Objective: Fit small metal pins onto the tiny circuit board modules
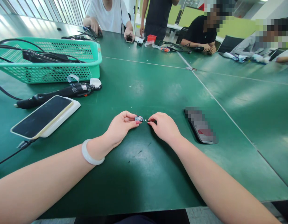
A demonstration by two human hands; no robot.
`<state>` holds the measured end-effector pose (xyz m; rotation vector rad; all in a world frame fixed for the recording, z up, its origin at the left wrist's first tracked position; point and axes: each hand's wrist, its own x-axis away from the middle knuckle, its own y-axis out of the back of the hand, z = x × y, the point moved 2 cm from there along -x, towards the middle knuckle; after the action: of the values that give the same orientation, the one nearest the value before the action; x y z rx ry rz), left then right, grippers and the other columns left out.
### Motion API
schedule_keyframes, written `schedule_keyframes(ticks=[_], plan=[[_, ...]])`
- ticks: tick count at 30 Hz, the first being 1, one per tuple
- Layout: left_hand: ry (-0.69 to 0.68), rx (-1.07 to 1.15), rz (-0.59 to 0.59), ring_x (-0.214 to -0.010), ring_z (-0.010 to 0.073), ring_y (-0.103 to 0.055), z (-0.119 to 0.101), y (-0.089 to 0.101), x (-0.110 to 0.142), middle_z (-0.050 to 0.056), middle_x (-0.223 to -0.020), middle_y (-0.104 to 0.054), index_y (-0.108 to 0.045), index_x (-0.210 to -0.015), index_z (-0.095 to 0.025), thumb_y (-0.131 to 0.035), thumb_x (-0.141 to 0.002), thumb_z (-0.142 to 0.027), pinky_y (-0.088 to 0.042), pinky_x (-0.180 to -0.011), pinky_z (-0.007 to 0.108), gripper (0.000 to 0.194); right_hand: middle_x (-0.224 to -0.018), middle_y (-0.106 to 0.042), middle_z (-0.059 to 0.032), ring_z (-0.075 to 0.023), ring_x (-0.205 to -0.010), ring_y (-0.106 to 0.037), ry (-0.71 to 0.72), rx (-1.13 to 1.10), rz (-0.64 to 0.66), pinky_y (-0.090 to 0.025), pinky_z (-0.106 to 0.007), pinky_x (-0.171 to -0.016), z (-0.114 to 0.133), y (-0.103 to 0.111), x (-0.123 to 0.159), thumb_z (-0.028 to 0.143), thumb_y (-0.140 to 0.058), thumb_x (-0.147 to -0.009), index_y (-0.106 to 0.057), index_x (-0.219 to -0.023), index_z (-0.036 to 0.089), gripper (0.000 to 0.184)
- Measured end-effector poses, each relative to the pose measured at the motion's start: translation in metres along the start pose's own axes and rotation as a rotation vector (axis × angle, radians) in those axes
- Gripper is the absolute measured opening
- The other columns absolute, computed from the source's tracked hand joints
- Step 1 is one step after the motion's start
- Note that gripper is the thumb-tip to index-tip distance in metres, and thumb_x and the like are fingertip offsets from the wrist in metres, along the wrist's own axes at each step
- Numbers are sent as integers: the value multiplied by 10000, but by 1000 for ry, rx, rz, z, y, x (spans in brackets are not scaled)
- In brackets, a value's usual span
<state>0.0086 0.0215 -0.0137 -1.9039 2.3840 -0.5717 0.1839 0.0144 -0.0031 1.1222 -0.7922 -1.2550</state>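
Note:
My left hand [121,126] rests on the green table [144,168] with its fingers pinched on a small blue and silver part [139,118]. A white bangle [90,154] circles that wrist. Just to the right, my right hand [163,126] is closed in a pinch on a tiny metal piece [146,121]. The two pinches almost meet, with the small part and the metal piece a little apart.
A phone on a white pad [45,116] lies at the left, behind it a black electric screwdriver [57,93] and a green basket [52,59] of cables. Another phone [201,126] lies to the right. Several people work at the far side.

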Motion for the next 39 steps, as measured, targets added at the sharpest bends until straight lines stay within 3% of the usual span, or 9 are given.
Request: schedule_keyframes(ticks=[9, 15, 23, 39], plan=[[-12, -94, 10, -792, 129, -672, -1, -2, 4, 44, -842, -739, -560, -778, -151, -772, -654, -139, -490, -869, 338, 246, -904, -676, -76, -219, -913, -582, 34, 88, 6, -452, -338, -817, -4, -5, -3, 135, -485, -897, -687, -838, 175, 214], [-14, -132, 41, -840, 142, -682, 0, -2, 4, 53, -884, -742, -565, -787, -154, -750, -679, -150, -488, -895, 348, 214, -848, -677, -59, -197, -853, -579, 71, -23, -207, -453, -327, -808, 7, 14, 6, 129, -501, -894, -666, -800, 189, 199], [-16, -151, 59, -834, 138, -689, 0, -3, 4, 31, -855, -742, -558, -783, -149, -728, -677, -119, -495, -901, 347, 203, -809, -667, -50, -189, -797, -562, 229, -47, -277, -462, -313, -759, 26, 8, 11, 136, -534, -889, -660, -799, 173, 159], [-25, -148, 63, -833, 139, -690, 0, -2, 4, 22, -842, -741, -560, -784, -154, -732, -670, -123, -496, -901, 354, 209, -827, -679, -58, -188, -788, -573, 250, 18, -281, -477, -315, -747, 29, 6, 11, 142, -519, -898, -682, -822, 160, 180]])
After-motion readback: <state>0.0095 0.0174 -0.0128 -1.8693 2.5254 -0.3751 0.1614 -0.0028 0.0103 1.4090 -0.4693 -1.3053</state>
